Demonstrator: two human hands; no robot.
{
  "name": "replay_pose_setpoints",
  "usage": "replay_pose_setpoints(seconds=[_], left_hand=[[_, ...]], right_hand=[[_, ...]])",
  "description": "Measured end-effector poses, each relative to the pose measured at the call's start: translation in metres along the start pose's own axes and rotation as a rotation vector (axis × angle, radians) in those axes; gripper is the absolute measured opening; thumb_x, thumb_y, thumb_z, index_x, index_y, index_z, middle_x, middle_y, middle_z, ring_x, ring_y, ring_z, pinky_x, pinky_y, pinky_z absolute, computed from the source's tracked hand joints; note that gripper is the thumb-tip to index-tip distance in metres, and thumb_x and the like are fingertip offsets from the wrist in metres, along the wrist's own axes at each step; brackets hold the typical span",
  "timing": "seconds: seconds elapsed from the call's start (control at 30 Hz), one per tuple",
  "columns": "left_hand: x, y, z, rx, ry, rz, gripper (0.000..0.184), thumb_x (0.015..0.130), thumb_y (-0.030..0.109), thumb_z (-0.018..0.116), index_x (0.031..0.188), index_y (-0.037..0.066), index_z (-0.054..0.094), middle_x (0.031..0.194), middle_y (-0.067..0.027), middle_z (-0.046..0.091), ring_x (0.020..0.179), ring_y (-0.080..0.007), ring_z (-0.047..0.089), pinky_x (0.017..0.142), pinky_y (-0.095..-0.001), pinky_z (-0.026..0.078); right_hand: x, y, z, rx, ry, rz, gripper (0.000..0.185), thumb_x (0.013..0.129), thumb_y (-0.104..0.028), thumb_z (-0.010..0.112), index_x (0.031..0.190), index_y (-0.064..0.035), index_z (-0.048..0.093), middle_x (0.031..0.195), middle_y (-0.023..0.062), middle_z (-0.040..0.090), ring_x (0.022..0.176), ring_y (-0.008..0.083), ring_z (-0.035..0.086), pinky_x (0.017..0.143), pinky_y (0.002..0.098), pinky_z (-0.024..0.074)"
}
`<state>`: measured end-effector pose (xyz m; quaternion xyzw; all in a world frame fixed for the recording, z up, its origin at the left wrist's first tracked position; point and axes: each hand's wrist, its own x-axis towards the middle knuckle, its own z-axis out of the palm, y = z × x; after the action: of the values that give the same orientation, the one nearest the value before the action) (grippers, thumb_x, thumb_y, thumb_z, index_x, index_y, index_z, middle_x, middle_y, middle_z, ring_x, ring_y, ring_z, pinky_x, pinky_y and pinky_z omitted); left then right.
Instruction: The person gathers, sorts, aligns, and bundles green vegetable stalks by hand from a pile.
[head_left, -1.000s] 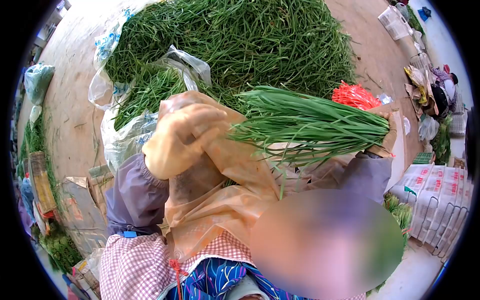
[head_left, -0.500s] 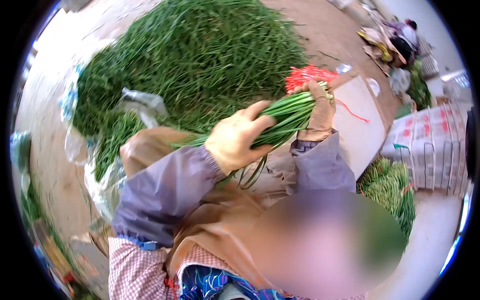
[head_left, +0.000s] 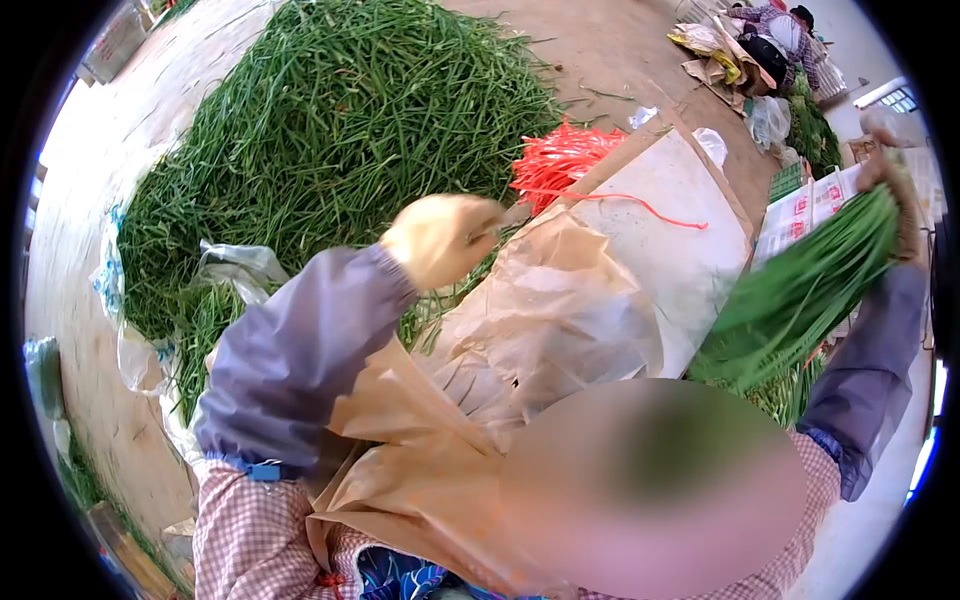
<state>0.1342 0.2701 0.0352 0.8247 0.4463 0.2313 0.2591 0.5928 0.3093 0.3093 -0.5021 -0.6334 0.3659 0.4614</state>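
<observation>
My right hand, in a brownish glove, is raised at the far right and closed round the cut ends of a bunch of chives. The long green leaves hang down to the left, smeared by motion. In a pale yellow glove, my left hand is over my lap, beside the big chive heap. Its fingers are curled in, and blur hides whether anything is in them. The tan apron covers my lap.
Red ties lie by a white board, with one strand across it. More bundled chives lie beneath the held bunch. A stack of printed boxes stands at right. Another person sits at the back right among sacks.
My right hand has swung the chives from over my lap to the far right. My left hand has come off the bunch and moved slightly up. The view has shifted a little.
</observation>
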Motion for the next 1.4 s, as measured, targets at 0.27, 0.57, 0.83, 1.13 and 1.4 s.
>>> replay_pose_setpoints(seconds=[0.27, 0.57, 0.83, 1.13, 1.4], left_hand=[[0.148, 0.023, 0.117, 0.297, -0.131, 0.152, 0.064, 0.087, 0.038, 0.059, 0.139, 0.003, 0.045, 0.147, -0.0125, 0.041, 0.14, -0.031, 0.031, 0.114, -0.0555, 0.021], [0.13, 0.058, 0.146, 0.359, -0.353, 0.135, 0.061, 0.08, 0.03, 0.066, 0.13, -0.001, 0.051, 0.137, -0.0132, 0.048, 0.126, -0.03, 0.043, 0.104, -0.0526, 0.033], [0.098, 0.059, 0.139, 0.222, -0.247, 0.193, 0.029, 0.08, 0.02, 0.061, 0.098, -0.003, 0.061, 0.114, -0.0153, 0.058, 0.095, -0.0341, 0.057, 0.081, -0.045, 0.049], [0.077, 0.039, 0.133, 0.082, -0.186, 0.162, 0.025, 0.083, 0.021, 0.062, 0.097, 0.001, 0.064, 0.128, -0.0145, 0.057, 0.1, -0.037, 0.059, 0.086, -0.0457, 0.049], [0.073, 0.032, 0.117, -0.099, -0.239, 0.21, 0.029, 0.084, 0.02, 0.062, 0.108, 0.005, 0.065, 0.122, -0.0156, 0.061, 0.105, -0.0353, 0.059, 0.091, -0.043, 0.048]], right_hand=[[0.002, 0.198, 0.083, -0.413, -0.136, 0.335, 0.033, 0.07, -0.003, 0.074, 0.103, -0.0082, 0.068, 0.079, -0.0009, 0.058, 0.07, 0.0086, 0.056, 0.061, 0.0239, 0.046], [0.051, 0.278, 0.155, -0.736, 0.014, 0.346, 0.055, 0.071, -0.021, 0.077, 0.12, -0.0052, 0.058, 0.097, 0.0132, 0.067, 0.088, 0.0209, 0.064, 0.08, 0.0318, 0.0505], [0.023, 0.297, 0.18, -0.195, 0.32, 0.302, 0.066, 0.087, -0.043, 0.066, 0.136, -0.0041, 0.043, 0.106, 0.0147, 0.064, 0.096, 0.0198, 0.061, 0.086, 0.0333, 0.0472], [-0.075, 0.319, 0.102, -0.132, 0.139, 0.346, 0.075, 0.09, -0.052, 0.06, 0.139, 0.0012, 0.043, 0.13, 0.0166, 0.054, 0.12, 0.023, 0.051, 0.105, 0.0326, 0.0367], [-0.078, 0.286, 0.099, -0.741, -0.363, 0.345, 0.094, 0.083, -0.061, 0.063, 0.148, -0.0013, 0.029, 0.148, 0.0226, 0.036, 0.138, 0.0319, 0.035, 0.114, 0.037, 0.0265]])
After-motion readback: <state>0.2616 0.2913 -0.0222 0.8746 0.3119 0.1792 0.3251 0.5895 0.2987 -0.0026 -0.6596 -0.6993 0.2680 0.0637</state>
